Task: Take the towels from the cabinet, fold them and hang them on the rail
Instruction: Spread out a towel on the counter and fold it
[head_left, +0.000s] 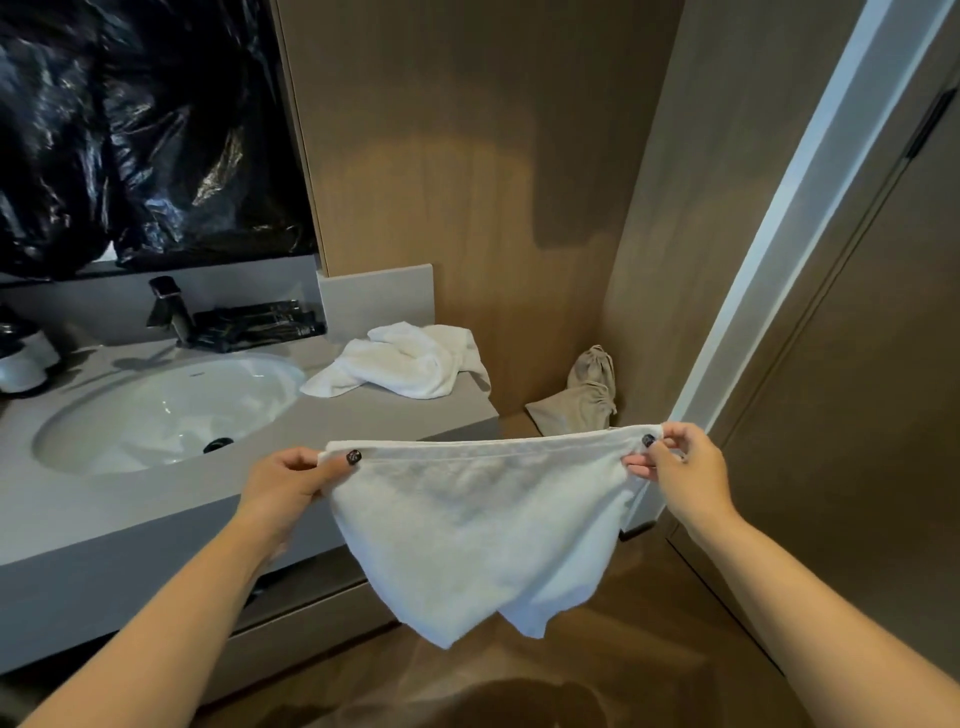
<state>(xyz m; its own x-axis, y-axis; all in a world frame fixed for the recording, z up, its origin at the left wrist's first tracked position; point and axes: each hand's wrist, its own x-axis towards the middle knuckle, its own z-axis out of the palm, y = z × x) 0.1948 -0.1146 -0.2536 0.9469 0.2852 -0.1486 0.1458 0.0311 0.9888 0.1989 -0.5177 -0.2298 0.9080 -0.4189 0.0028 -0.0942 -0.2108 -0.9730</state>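
At near centre, the left hand (291, 475) pinches one top corner of a white towel (478, 525) hanging in open air off the desk (156, 509) edge; the right hand (680, 467) pinches the other. Far behind, a crumpled towel (405, 364) lies beside the sink (171, 410).

No legible text, label, brand, number or sign anywhere in view. Faint pale markings on the dark packets (260, 323) behind the faucet (169, 309): too small and blurred to read. Small mark on the inner wall of the sink basin (197, 372): unreadable.
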